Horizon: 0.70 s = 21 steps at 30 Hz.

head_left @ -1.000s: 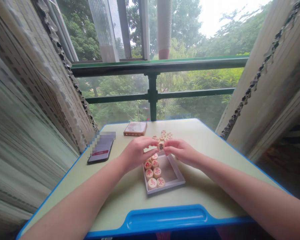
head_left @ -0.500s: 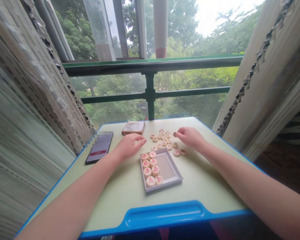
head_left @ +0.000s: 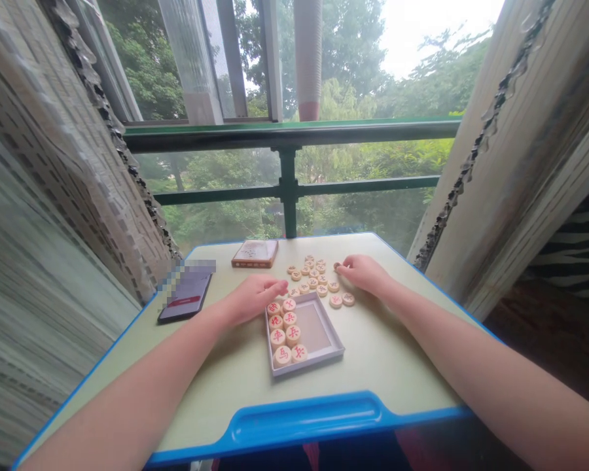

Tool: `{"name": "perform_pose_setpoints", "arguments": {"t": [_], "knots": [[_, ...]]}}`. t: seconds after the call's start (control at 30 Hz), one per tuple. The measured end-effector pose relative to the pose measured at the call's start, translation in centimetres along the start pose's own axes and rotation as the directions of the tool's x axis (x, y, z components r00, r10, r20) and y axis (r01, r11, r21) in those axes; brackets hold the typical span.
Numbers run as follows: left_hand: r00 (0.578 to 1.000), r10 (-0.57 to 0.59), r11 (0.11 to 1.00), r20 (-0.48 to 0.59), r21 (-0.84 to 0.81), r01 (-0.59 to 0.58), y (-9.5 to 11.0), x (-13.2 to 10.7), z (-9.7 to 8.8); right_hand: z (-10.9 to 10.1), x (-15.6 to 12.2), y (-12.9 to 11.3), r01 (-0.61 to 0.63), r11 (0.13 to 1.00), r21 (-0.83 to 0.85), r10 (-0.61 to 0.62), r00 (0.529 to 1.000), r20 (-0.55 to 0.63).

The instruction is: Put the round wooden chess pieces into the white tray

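Observation:
Round wooden xiangqi pieces (head_left: 313,282) lie in a loose cluster in the middle of the table. My right hand (head_left: 366,271), at the cluster's right side, pinches one dark-marked piece (head_left: 337,267) between thumb and fingers. Below the cluster lies a shallow grey box (head_left: 307,365). Its left part carries two columns of pieces with red characters (head_left: 293,335), face up; the right part shows bare bottom. My left hand (head_left: 252,296) hovers by the box's upper left corner, fingers loosely extended near the closest pieces, with nothing visible in them.
A phone (head_left: 189,297) lies on the table's left side. A flat brown-edged box (head_left: 255,254) sits near the far edge. The pale green tabletop (head_left: 392,366) has a blue rim with a molded tray (head_left: 304,422). Curtains hang on both sides before a railing (head_left: 288,190).
My left hand has moved right toward the cluster and the box's upper corner. My right hand keeps its pinch on the piece. The whole view has shifted slightly.

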<state>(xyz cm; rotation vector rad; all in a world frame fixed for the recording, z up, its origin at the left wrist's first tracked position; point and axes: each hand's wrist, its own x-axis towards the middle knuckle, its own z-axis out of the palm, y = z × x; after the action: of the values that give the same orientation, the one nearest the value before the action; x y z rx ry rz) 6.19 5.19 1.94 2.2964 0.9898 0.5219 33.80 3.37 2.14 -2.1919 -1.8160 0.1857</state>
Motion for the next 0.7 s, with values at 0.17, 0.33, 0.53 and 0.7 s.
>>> {"name": "perform_pose_setpoints", "arguments": {"t": [0.17, 0.33, 0.53, 0.7], "knots": [[1.000, -0.012, 0.999, -0.004, 0.032, 0.012, -0.3, 0.1, -0.1, -0.3, -0.2, -0.2, 0.032, 0.999, -0.007, -0.032, 0.998, 0.055], [0.999, -0.033, 0.998, 0.012, 0.046, 0.033, -0.4, 0.2, -0.2, -0.6, -0.7, -0.5, 0.065, 0.992, -0.105, -0.056, 0.995, 0.087], [0.998, -0.065, 0.998, -0.026, -0.023, 0.064, -1.7, 0.5, -0.4, -2.2, -2.6, -2.0, 0.166, 0.967, -0.192, -0.150, 0.984, 0.092], [0.994, -0.108, 0.985, -0.031, -0.142, 0.102, -2.8, 0.8, -0.7, -3.7, -4.7, -3.6, 0.433, 0.892, -0.129, -0.390, 0.883, 0.263]]}}
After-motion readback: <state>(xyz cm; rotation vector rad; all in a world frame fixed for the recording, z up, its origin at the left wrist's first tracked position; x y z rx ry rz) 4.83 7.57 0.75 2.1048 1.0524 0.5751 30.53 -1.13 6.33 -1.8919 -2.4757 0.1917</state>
